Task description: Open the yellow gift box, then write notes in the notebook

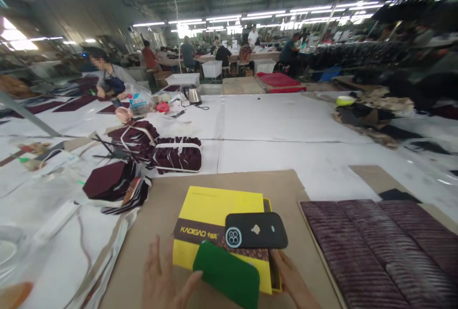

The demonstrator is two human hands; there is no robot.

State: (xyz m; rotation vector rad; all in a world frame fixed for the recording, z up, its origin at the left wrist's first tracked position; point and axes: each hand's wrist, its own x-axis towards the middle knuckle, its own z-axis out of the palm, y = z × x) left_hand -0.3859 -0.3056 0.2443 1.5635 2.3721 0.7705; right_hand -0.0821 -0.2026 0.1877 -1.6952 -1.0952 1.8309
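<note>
In front of me, a sheet of cardboard [275,182] lies on the bench [265,154], with a box [218,199] on it. The phone [255,231] is over the box's right part; the flat piece [227,273] overlaps its near side, nearer me. Ribbed fabric [358,247] lies right of the cardboard. To the left are a fabric stack [107,180] and, behind it, two tied bundles [179,155] side by side. Farther back, beyond the bundles, stands a kettle [193,95].
</note>
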